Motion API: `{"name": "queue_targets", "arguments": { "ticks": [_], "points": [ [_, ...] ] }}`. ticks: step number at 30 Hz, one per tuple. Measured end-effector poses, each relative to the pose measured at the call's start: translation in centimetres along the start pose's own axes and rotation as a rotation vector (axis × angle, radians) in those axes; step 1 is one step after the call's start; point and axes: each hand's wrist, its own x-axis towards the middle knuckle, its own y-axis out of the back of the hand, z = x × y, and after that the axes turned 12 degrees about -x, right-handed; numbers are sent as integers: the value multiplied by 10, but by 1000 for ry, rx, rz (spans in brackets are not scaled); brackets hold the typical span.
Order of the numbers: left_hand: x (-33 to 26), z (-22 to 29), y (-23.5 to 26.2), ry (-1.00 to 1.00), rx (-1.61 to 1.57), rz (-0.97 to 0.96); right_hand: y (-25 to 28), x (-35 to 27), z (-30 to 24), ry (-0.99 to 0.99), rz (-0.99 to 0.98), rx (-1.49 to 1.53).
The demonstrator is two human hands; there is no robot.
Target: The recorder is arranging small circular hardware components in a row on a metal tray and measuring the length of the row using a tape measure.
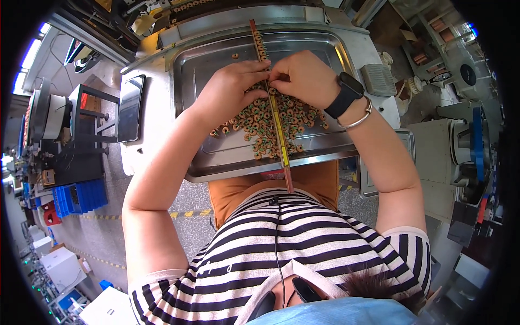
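a crowded workshop seen from above, grey floor [189, 227] and machines all round.

a yellow-black line [184, 214] crosses the speckled floor. at left stand blue bins [78, 197], a red bin [51, 216], a black frame table [89, 122] and white boxes [62, 265]. bright windows [24, 67] light the upper left edge. at right are grey machines [439, 157], one with a blue wheel [478, 143], and brown shelves [433, 30] toward the top.

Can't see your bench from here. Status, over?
Left hand and right hand pinching at long narrow wooden strip. Small copper-wound ring coils heaped in metal tray. Nothing blocking.
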Motion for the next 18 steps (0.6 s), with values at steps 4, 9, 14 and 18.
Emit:
{"name": "queue_targets", "arguments": {
  "ticks": [4, 9, 14, 18],
  "points": [
    [0, -2, -1, 2, -4, -3, 0, -1, -1, -8, 11, 29],
    [1, -2, 0, -14, -7, -11, -6, -7, -11, -37, 56, -61],
    [0, 0, 2, -19, 1, -13, -10, -12, -11, -76, 155, -4],
    [-1, 8, 3, 15, 9, 28, -2, -22, -10, -136, 199, 86]
  ]
}}
